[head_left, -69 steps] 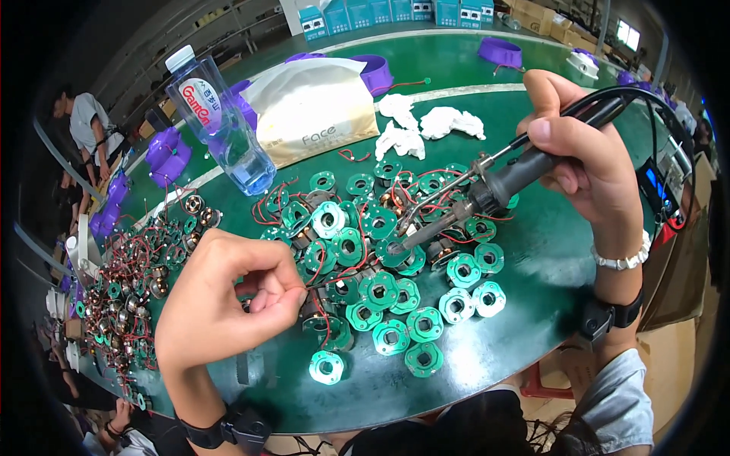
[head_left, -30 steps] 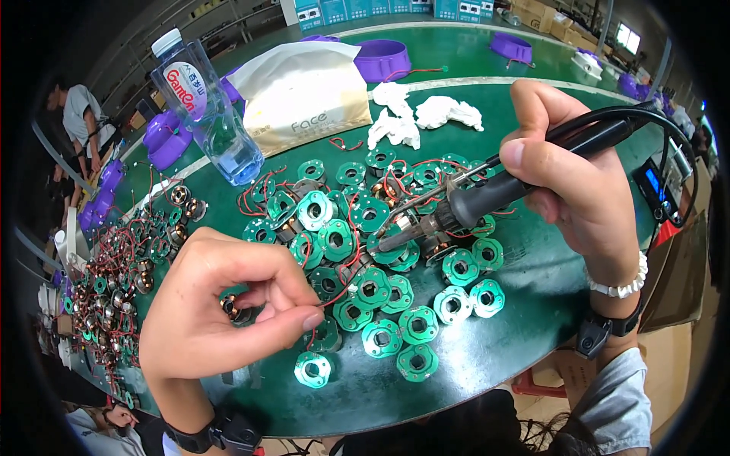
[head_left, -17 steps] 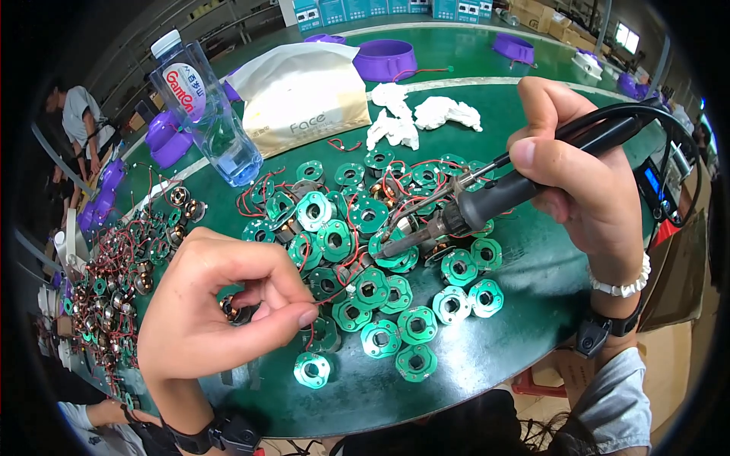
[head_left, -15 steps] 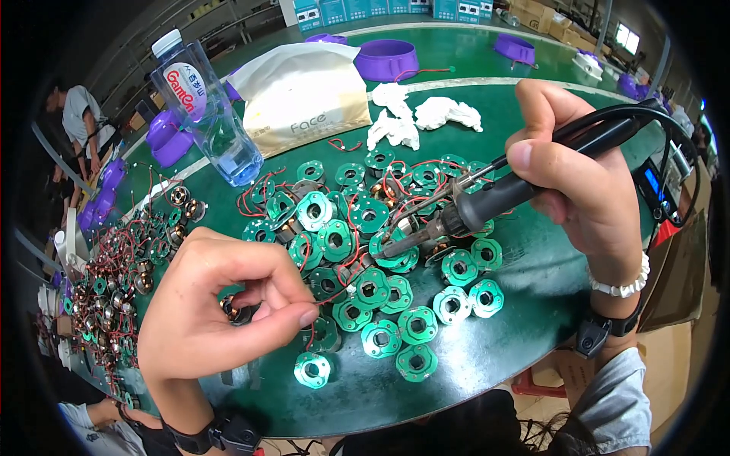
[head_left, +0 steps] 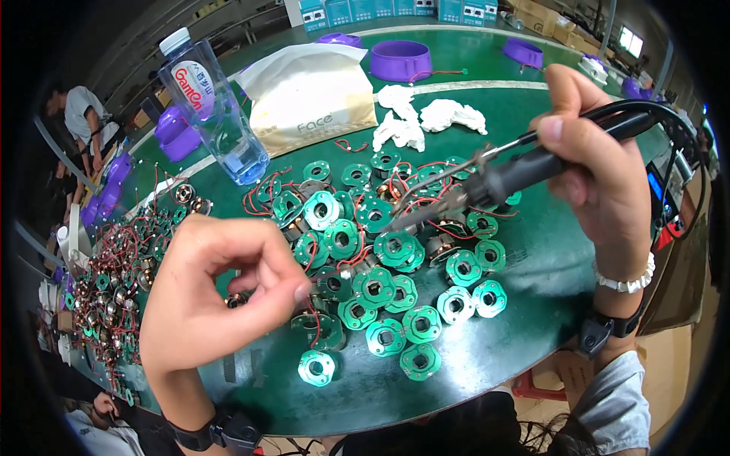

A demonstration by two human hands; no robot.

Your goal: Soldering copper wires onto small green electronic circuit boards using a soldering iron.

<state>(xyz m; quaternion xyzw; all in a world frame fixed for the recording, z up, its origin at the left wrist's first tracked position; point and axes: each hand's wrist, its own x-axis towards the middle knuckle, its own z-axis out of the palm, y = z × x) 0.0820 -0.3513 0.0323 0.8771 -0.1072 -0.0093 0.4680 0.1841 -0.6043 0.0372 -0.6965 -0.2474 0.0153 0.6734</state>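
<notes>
My right hand (head_left: 601, 178) is wrapped round a soldering iron (head_left: 525, 175) with a black grip and a thin metal tube along its side. The iron's tip points down and left over a cluster of small motors with green ring-shaped circuit boards (head_left: 376, 287). To the left, my left hand (head_left: 217, 296) is closed in a pinch. A thin red wire (head_left: 313, 315) runs down from its thumb and fingertip towards a motor (head_left: 319, 331) below. Curled fingers hide the wire's end. Part of a copper-wound motor (head_left: 237, 299) shows behind that hand.
A water bottle (head_left: 217, 110), a tissue pack (head_left: 308, 95) and crumpled white tissues (head_left: 452, 116) stand or lie beyond the motors. Purple bowl-shaped parts (head_left: 401, 61) are farther back. A heap of wired motors (head_left: 106, 281) covers the left. A person (head_left: 84, 118) is at far left.
My right hand has drawn the iron slightly up, its tip lifting a little from the boards. My left hand stays pinched, shifted slightly. The whole view has moved a little.
</notes>
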